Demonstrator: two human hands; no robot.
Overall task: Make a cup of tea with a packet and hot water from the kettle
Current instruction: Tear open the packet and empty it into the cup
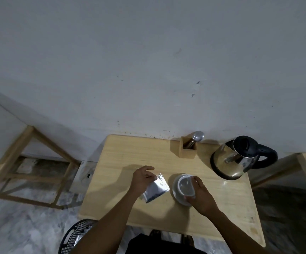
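- The left hand (142,178) pinches a silver packet (156,189) by its top edge, just left of the cup.
- The right hand (201,194) wraps its fingers around a white cup (184,186) on the wooden table (130,154).
- The steel kettle (238,158) (black lid shut) stands beyond, beside a wooden holder (187,150).

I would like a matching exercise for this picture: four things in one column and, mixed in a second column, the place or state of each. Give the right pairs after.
Things:
1. silver packet
2. white cup
3. kettle
4. spoon

Places or states:
A. stands in a wooden holder near the wall
B. held in the left hand
C. on the table's far right, black lid closed
D. gripped by the right hand

Pairs: 1-B, 2-D, 3-C, 4-A
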